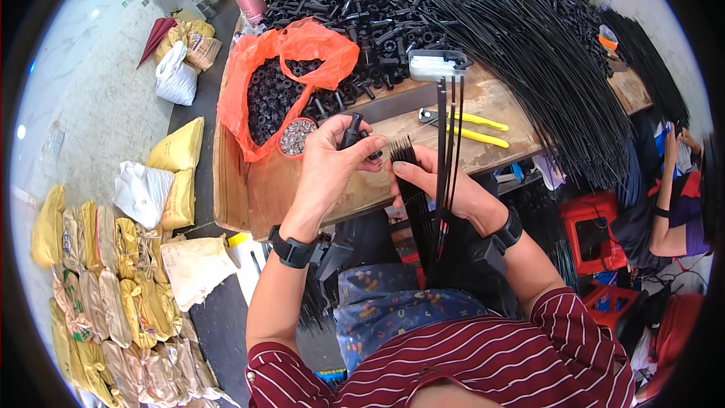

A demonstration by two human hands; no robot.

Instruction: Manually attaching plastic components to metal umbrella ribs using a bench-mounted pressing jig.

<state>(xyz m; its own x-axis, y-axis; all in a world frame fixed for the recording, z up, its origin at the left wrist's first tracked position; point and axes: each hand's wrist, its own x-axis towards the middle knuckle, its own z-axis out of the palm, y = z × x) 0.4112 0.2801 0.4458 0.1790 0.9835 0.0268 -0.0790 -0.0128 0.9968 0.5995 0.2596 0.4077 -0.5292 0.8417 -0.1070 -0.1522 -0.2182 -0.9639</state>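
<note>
While your left hand (pixel 332 157) pinches a small black plastic fitting (pixel 353 134) between thumb and fingertips just above the wooden bench's (pixel 302 189) near edge, your right hand (pixel 445 185), at three o'clock of it and nearly touching, is closed around a bundle of thin black rods (pixel 411 181) whose tips fan out at its twelve o'clock. The rods' lower lengths vanish against your dark lap, so their ends cannot be made out. At eleven o'clock an orange bag (pixel 294 49) half hides more black fittings; yellow-handled pliers (pixel 472 127) lie at two o'clock.
</note>
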